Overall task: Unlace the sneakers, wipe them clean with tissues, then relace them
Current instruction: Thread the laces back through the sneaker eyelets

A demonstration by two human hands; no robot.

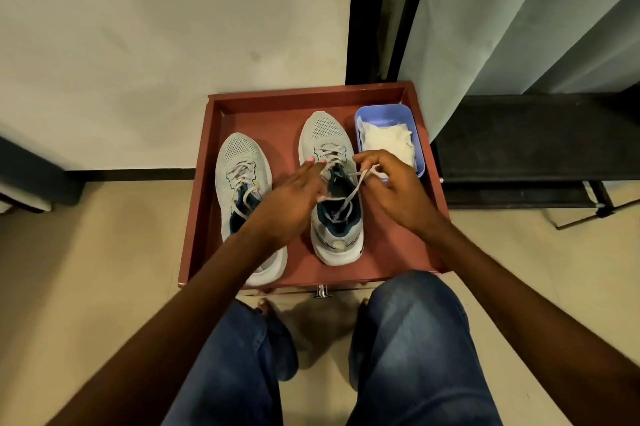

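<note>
Head view shows two grey sneakers standing side by side in a red tray (221,103), toes pointing far, heels near, so each shoe's long axis runs away from the person. The right hand (391,183) pinches a loose end of the lace (353,191) just right of the right sneaker (323,134), and the lace runs from that pinch down and left into the shoe's opening, near the heel. The left hand (298,193) lies with straight fingers on the left side of the same shoe's upper lacing, steadying it and gripping nothing. The left sneaker (239,155) stands apart to the left, partly under the left forearm, its laces seemingly in place. I judge the unlacing has only begun, and the pull should go up and right. Room there is tight: a blue tub (384,112) of tissues (386,139) sits just beyond the right hand, against the tray's right wall. Above the shoe the space is open.
</note>
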